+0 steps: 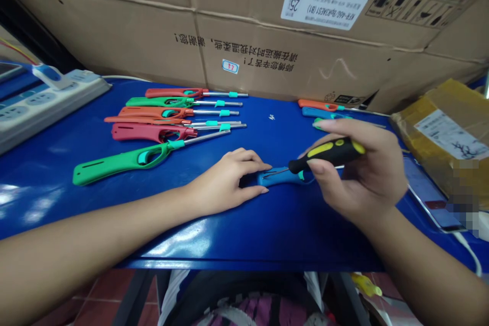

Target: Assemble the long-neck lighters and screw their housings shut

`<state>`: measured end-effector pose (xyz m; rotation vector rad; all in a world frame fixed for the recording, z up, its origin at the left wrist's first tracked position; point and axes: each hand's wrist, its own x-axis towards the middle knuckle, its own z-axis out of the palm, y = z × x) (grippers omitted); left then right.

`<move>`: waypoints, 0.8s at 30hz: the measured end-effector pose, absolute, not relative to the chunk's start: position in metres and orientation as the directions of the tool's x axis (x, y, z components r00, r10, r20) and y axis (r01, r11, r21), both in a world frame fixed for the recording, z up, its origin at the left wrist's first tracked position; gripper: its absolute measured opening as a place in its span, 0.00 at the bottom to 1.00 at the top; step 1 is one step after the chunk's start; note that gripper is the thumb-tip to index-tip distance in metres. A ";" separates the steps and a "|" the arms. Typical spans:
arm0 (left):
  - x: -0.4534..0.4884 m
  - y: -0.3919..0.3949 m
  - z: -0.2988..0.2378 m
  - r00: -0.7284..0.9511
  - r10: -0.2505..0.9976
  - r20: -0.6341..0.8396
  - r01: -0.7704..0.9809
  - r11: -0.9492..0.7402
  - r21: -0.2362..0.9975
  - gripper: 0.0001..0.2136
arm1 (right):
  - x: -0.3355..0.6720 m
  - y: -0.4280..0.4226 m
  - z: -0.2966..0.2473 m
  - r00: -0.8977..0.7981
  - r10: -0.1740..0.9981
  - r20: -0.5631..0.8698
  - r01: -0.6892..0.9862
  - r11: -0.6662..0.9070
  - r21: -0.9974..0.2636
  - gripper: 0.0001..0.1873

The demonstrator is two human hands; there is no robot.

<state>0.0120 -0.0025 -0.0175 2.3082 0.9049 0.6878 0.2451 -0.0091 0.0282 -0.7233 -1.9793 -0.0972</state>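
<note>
A blue long-neck lighter [280,179] lies flat on the blue table, its handle end between the thumb and fingers of my left hand [225,181]. My right hand [372,178] is closed around the black-and-yellow handle of a screwdriver [324,154]. The screwdriver's thin shaft slants down leftward, its tip at the slot in the lighter's handle; whether it is inside cannot be made out. The lighter's trigger side and metal neck are partly covered by my right hand. Left of my hands lie a green lighter [118,165] and a dark pink lighter [147,133].
Several more lighters lie at the back left. An orange lighter [317,105] is at the back right, above other lighters. A large cardboard box [244,25] walls the back. A power strip [49,102] stands left; a taped carton [428,117] and a phone [430,198] sit right.
</note>
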 end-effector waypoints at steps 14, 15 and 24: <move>0.012 -0.003 -0.016 0.647 0.726 0.233 0.448 -0.608 0.655 0.17 | 0.244 -0.007 0.029 -0.374 0.401 0.836 0.415 0.879 -0.235 0.21; 0.012 -0.003 -0.016 0.646 0.727 0.230 0.451 -0.608 0.654 0.17 | 0.245 -0.007 0.029 -0.376 0.421 0.825 0.421 0.871 -0.253 0.21; 0.013 -0.002 -0.017 0.647 0.724 0.237 0.448 -0.613 0.651 0.18 | 0.244 -0.006 0.026 -0.307 0.532 0.789 0.454 0.810 -0.370 0.28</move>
